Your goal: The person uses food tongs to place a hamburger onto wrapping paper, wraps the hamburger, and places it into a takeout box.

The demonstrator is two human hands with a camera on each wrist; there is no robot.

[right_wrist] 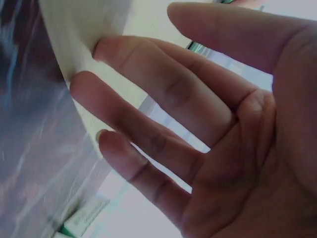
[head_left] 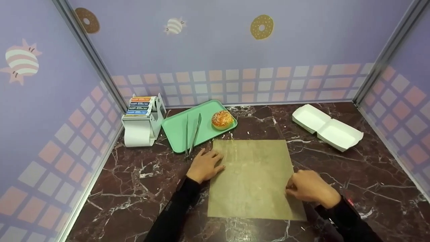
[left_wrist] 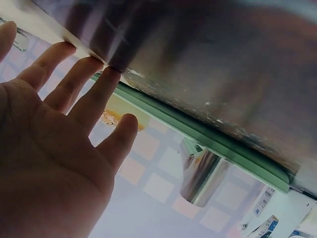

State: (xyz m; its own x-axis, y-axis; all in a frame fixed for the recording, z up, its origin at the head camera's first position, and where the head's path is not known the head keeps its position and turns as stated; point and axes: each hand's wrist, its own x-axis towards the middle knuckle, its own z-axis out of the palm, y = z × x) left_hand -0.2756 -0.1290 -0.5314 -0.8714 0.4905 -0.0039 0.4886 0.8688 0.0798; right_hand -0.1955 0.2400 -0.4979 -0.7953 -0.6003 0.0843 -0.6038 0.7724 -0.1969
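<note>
A square sheet of tan wrapping paper (head_left: pixel 252 181) lies flat on the dark marbled table. On its left edge rests my left hand (head_left: pixel 206 165), fingers spread and fingertips down, as the left wrist view shows. My right hand (head_left: pixel 309 188) is at the paper's right edge. In the right wrist view its bent fingers (right_wrist: pixel 168 89) touch the sheet with their tips, and the thumb stands apart. Beyond the paper, a green tray (head_left: pixel 174 129) carries a seeded burger bun (head_left: pixel 222 120) and metal tongs (head_left: pixel 194 134), whose handle end reaches close to my left hand.
A white takeaway box (head_left: pixel 339 134) lies unfolded at the back right. Back left, next to the tray, stands a dispenser (head_left: pixel 142 117) with a white paper roll and colourful labels. Patterned panels (head_left: pixel 215 50) enclose the table (head_left: pixel 134 201) at the back and sides.
</note>
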